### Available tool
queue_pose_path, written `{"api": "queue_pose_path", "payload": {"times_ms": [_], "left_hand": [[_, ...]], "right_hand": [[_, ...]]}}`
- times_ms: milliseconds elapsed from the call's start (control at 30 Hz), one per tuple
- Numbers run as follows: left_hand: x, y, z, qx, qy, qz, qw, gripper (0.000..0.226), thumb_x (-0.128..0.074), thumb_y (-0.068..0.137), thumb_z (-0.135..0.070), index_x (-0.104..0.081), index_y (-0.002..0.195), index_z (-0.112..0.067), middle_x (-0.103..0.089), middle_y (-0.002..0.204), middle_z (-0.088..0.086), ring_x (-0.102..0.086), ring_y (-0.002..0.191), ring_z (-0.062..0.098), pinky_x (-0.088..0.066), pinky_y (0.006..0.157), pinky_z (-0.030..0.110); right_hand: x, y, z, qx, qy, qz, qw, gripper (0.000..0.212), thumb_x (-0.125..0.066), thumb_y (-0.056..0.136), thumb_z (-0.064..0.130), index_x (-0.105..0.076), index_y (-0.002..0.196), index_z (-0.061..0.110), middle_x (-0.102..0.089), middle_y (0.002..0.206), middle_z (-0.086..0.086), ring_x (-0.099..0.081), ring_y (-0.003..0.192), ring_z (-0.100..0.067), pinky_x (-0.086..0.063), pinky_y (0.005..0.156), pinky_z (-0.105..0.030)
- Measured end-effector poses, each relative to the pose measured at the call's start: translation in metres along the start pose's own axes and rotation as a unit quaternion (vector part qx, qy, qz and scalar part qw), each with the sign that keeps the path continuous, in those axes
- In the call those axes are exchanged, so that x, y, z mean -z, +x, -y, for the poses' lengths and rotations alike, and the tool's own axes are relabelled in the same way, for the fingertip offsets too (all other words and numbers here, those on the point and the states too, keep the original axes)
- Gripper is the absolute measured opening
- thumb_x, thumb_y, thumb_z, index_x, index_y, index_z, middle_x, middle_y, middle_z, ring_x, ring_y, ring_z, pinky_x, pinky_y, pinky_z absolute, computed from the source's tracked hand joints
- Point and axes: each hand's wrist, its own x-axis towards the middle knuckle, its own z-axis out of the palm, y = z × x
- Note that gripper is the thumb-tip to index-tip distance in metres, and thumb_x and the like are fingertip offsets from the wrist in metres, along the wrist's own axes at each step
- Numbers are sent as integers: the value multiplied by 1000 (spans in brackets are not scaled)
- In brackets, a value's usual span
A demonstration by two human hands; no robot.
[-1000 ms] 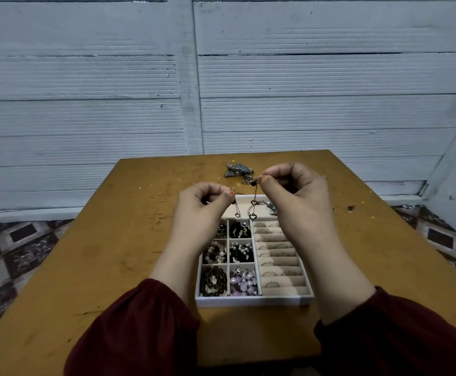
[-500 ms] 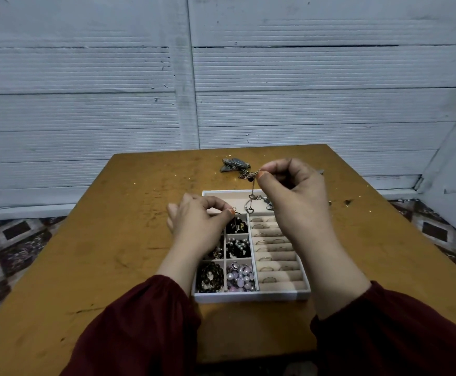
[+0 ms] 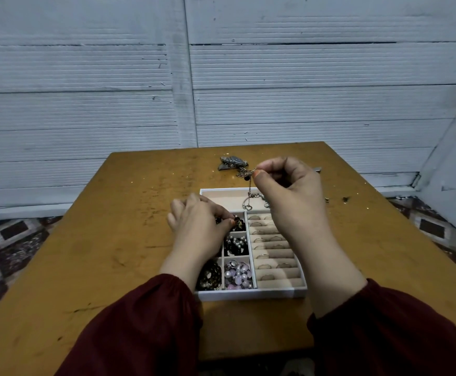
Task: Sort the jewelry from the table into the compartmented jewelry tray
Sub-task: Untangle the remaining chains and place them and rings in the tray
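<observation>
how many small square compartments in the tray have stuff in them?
5 visible in the jewelry tray: dark beads, pearl mix, pink beads, dark chain, one under the left hand. A sixth is hidden by the wrist.

— What's hidden?
— The left hand [image 3: 198,229] covers the tray's [image 3: 251,294] upper-left compartments.
— And the right hand [image 3: 289,194]?
— Its fingertips hide the chain's [image 3: 249,192] top; the charm is too small to identify.

You have one view only — a wide-angle camera on the head, looking forward and down over both forearms. It sits close above the near edge of the table [image 3: 113,240], facing the white panelled wall [image 3: 302,104] behind it. The wide lens bends the far edges — no second view shares the scene.
</observation>
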Motion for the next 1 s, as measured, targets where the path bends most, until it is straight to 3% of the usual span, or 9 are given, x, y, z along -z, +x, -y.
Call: {"api": "queue_pose_path", "payload": {"times_ms": [267, 367, 467, 767, 1000], "left_hand": [[6, 1, 2, 2, -38, -11, 999, 16, -61, 86, -45, -69, 99, -40, -48, 111, -6, -30, 112, 18, -16, 79, 30], [11, 4, 15, 13, -32, -47, 998, 27, -52, 92, -41, -60, 118, -36, -50, 125, -4, -32, 123, 21, -23, 94, 36], [13, 3, 34, 15, 15, -78, 997, 40, -42, 97, -37, -46, 136, -28, -41, 144, -2, -29, 135, 22, -21, 109, 45], [4, 2, 65, 60, 132, 57, 988, 57, -22, 100, -46, -12, 152, -23, -2, 161, 2, 8, 147, 28, 3, 116, 49], [1, 4, 67, 60, 149, 87, 983, 59, -16, 99, -49, -9, 152, -24, 0, 161, 1, 9, 147, 25, 3, 116, 50]], "right_hand": [[-1, -1, 0, -3, -5, 3, 1000, 18, -66, 82, 4, -62, 75, 20, -60, 69, 9, -53, 61, 2, -45, 59, -15], [0, -3, 2, -6, -8, 10, 1000, 15, -66, 83, 5, -63, 77, 19, -61, 71, 8, -54, 62, 2, -48, 61, -15], [0, -4, 3, -4, -11, 15, 1000, 16, -66, 83, 5, -62, 76, 19, -60, 70, 10, -53, 61, 5, -48, 61, -12], [-7, -6, -3, -9, -12, 24, 1000, 16, -65, 83, 1, -63, 77, 15, -59, 68, 8, -52, 57, 7, -44, 58, -8], [-10, -6, -13, -25, -25, 32, 999, 17, -66, 83, 2, -63, 75, 17, -58, 68, 6, -50, 55, 6, -41, 55, -8]]}}
